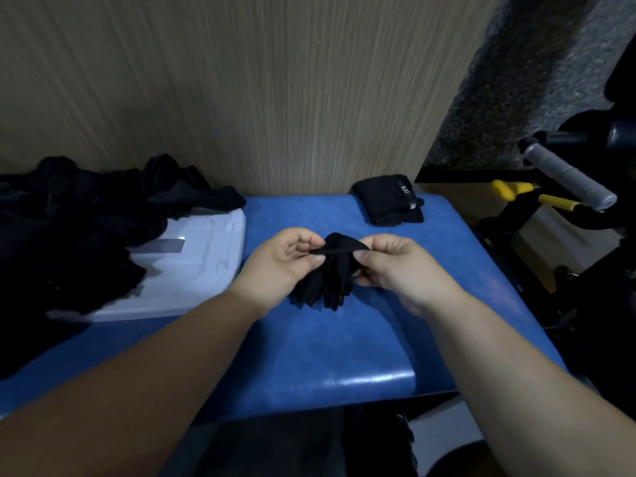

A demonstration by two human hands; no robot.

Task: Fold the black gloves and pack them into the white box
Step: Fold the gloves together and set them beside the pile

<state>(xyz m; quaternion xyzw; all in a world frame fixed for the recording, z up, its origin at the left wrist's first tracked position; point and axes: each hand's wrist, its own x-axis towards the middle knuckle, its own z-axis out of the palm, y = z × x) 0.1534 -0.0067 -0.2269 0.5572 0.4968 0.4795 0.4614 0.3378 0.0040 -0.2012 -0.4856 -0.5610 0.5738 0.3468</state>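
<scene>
Bare forearms (144, 373) come in from 7 and 5 o'clock and meet over the middle of the blue bench (327, 356). Between them is a black glove (323, 280), held at the centre of the view just over the pad. Its cuff edge is pulled taut from hand to hand, and its fingers droop toward 6 o'clock; whether they touch the pad cannot be told. At the glove's 9 o'clock the left hand (278, 259) pinches the cuff, thumb and curled fingers clamped on the cloth. At its 3 o'clock the right hand (395, 266) pinches the same edge the same way.

Out at 9 o'clock the white box (192, 266) lies on the bench, its left part buried under a pile (69, 228) of black gloves that spreads to 10 o'clock. At 1 o'clock a folded black bundle (387, 199) with a small label sits at the bench's far edge. A wood-grain wall (241, 80) fills 12 o'clock. At 2 o'clock, past the bench, a grey grip (568, 177) and yellow handles (509, 189) stick out from a black frame
</scene>
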